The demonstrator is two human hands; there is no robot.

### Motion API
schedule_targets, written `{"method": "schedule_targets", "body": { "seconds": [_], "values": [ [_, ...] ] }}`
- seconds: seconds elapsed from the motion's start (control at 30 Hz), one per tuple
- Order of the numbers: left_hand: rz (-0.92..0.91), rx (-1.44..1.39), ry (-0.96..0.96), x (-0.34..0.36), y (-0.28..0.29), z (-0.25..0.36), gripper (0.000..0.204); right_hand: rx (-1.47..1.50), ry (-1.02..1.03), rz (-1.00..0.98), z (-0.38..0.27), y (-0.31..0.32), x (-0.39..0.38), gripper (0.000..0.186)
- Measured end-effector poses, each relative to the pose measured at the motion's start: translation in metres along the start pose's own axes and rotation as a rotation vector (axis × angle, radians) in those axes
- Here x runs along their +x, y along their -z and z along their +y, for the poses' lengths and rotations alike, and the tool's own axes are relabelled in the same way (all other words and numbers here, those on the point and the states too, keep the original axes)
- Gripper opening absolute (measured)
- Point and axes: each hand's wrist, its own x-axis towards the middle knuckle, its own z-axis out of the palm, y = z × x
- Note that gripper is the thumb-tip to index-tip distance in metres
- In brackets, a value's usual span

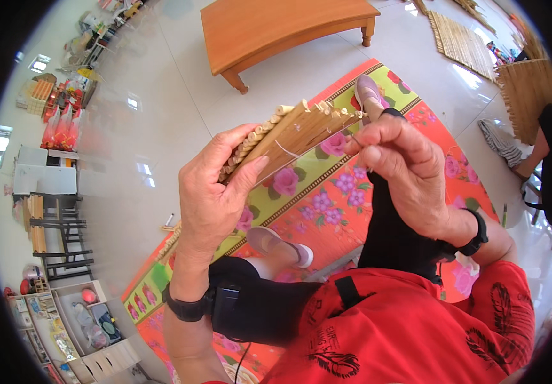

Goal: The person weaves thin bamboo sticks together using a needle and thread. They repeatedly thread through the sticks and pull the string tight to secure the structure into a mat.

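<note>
My left hand (212,182) is closed around one end of a small mat of pale reed sticks (305,131), its thumb across the flat face. The mat is held tilted above my lap, and the cut stick ends show along its upper edge. A short white thread (285,150) lies across its face. Just beyond the mat's right end, my right hand (407,173) is closed in a pinch, thumb against forefinger. Something thin shows at those fingertips, too small to make out.
A floral floor mat (321,211) lies under my feet. Ahead stands a low wooden table (289,29). Reed mats (461,45) lie at the far right, near another person's leg (548,141). Stacked black stools (65,233) and an open storage box (74,301) are on the left.
</note>
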Motion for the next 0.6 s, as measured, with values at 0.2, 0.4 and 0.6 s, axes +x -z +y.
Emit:
{"method": "schedule_targets", "body": {
  "seconds": [0.2, 0.4, 0.6],
  "values": [
    [0.12, -0.134, 0.012, 0.017, 0.004, -0.013, 0.03, -0.208, -0.216, -0.142, -0.018, -0.037, 0.043, 0.013],
    [0.115, -0.165, 0.019, 0.031, 0.008, -0.014, 0.029, -0.139, -0.164, -0.139, 0.019, -0.046, 0.059, 0.015],
    [0.112, -0.153, 0.035, 0.036, 0.008, -0.014, 0.03, -0.164, -0.078, -0.058, 0.033, -0.05, 0.061, 0.014]
  ]
}}
